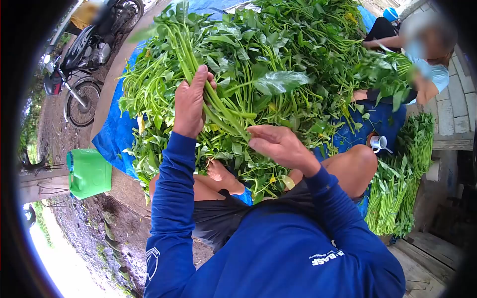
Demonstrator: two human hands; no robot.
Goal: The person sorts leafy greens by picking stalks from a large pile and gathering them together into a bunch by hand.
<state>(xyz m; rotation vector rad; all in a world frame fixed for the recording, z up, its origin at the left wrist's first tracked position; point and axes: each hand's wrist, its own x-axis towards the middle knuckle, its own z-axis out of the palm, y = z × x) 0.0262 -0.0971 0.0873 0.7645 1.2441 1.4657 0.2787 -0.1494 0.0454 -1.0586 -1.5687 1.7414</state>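
My left hand (191, 102) is closed round a bunch of leafy green stems (181, 49), which looks like water spinach. The bunch slants from the upper left down to the right, leaves at the top and bare stem ends low. At those lower ends my right hand (280, 146) has its thumb and fingers pinched together, touching or very near the stem tips. Whatever lies between these fingers is too small to make out. Behind both hands spreads a large heap of the same greens (298, 64) on a blue tarp (112, 144).
A co-worker (430, 64) sits at the right, holding greens. Tied bundles (392, 198) lie at the right beside a white cup (378, 144). A green jerrycan (90, 173) stands at the left, below a parked motorcycle (89, 54). My bare foot (218, 171) rests against the heap.
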